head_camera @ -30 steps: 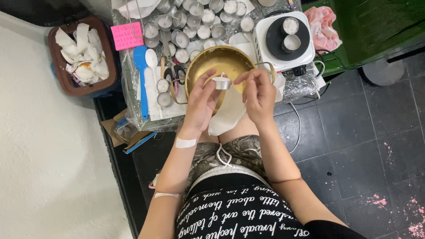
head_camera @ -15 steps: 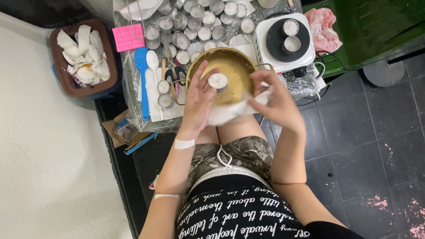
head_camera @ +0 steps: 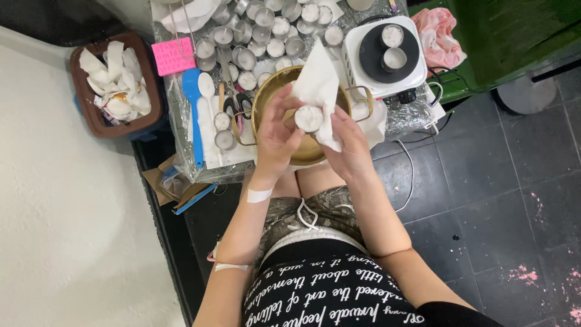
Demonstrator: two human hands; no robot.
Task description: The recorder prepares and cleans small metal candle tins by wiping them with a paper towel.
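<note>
Both hands work over the brass bowl (head_camera: 302,121), prob. so drips fall in: left hand (head_camera: 275,136) pinches a small wax-filled cup (head_camera: 309,118), right hand (head_camera: 348,148) closed on a white tissue (head_camera: 319,91) w/ it wrapped behind the cup. More cups (head_camera: 266,30) sit on the desk beyond the bowl, hotplate (head_camera: 387,57) to its right.

Single head-worn view, looking straight down

It faces the lap, both hands and the low foil-covered table (head_camera: 200,169), fairly close; no second view shares anything.

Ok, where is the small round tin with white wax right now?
In the head view, the small tin sits mid-frame between the left hand and right hand, against a white tissue, above the brass bowl.
</note>
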